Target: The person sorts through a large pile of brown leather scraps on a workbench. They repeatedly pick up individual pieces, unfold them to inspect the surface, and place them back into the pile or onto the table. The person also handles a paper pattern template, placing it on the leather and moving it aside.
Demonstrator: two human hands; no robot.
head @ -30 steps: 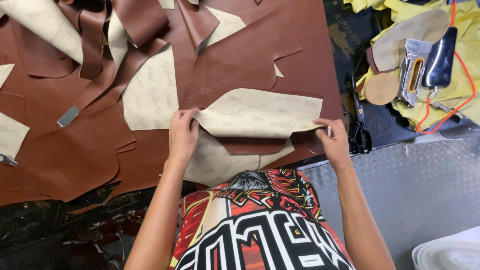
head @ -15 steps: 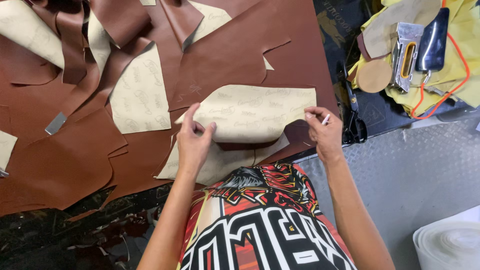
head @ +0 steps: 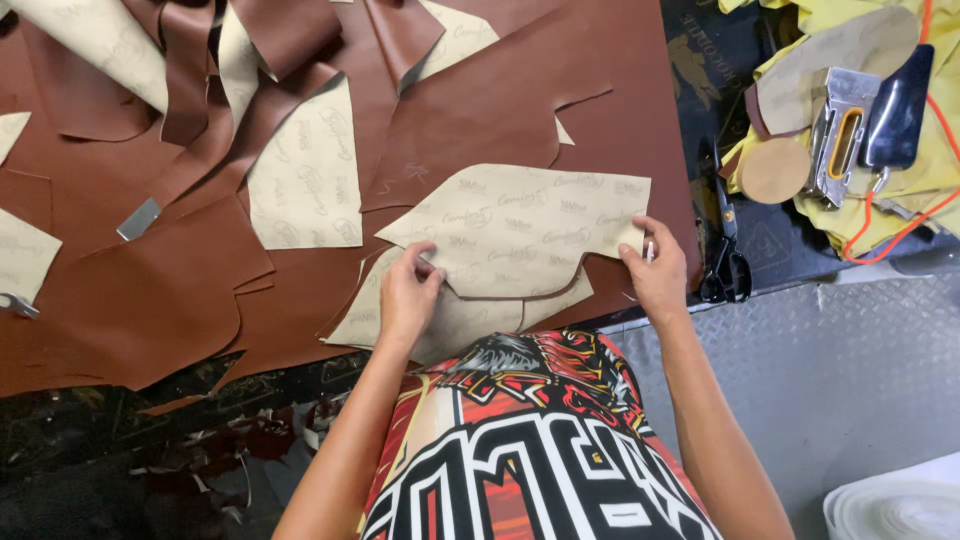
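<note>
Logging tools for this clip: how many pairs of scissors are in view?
1. The black scissors lie on the dark mat right of the brown leather, just beyond the right hand. More could be hidden under the leather pieces.
</note>
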